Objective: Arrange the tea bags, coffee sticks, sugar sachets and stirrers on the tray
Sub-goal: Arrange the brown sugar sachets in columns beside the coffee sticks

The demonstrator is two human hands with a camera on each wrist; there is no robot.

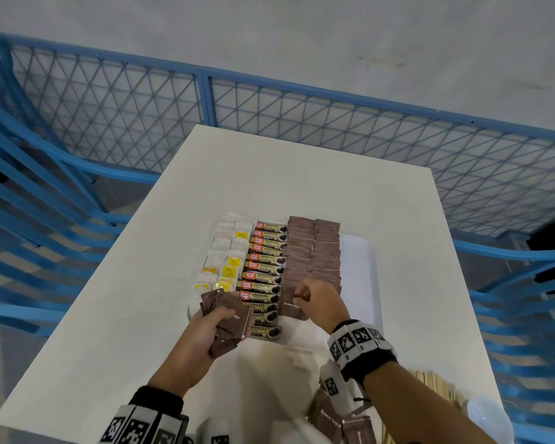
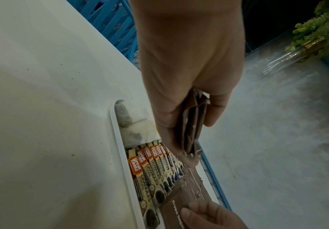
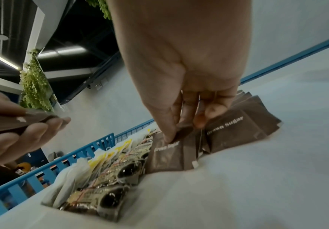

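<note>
On the white tray (image 1: pixel 362 251) lie a column of tea bags (image 1: pixel 225 254), a column of coffee sticks (image 1: pixel 265 267) and two rows of brown sugar sachets (image 1: pixel 313 248). My left hand (image 1: pixel 217 320) hovers over the tray's near left corner and grips a stack of brown sugar sachets (image 2: pixel 191 131). My right hand (image 3: pixel 183 131) pinches the top edge of one brown sugar sachet (image 3: pixel 165 156) at the near end of the left sugar row, beside the coffee sticks (image 2: pixel 148 175). Wooden stirrers (image 1: pixel 439 386) lie off the tray at the table's near right.
Loose brown sachets (image 1: pixel 330 415) lie on the white table (image 1: pixel 141 283) near its front edge, under my right forearm. The right part of the tray is bare. A blue mesh fence (image 1: pixel 269 100) and blue chairs (image 1: pixel 29 219) surround the table.
</note>
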